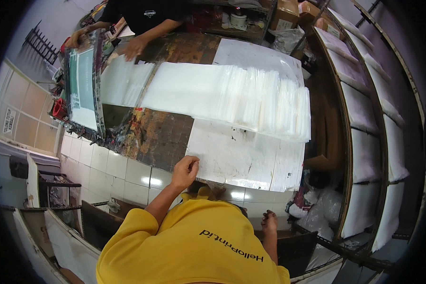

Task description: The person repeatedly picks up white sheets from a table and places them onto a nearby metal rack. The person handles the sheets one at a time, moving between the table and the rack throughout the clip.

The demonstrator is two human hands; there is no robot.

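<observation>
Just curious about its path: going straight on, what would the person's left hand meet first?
Likely the near edge of the white sheets, across the white board, though how high the left hand sits is unclear.

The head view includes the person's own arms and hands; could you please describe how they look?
The person wears a bright yellow fabric shirt with dark printed lettering. Its loose left sleeve is short, leaving the left forearm uncovered. The left hand and right hand are ungloved, and no watch or cable shows on either.
</observation>
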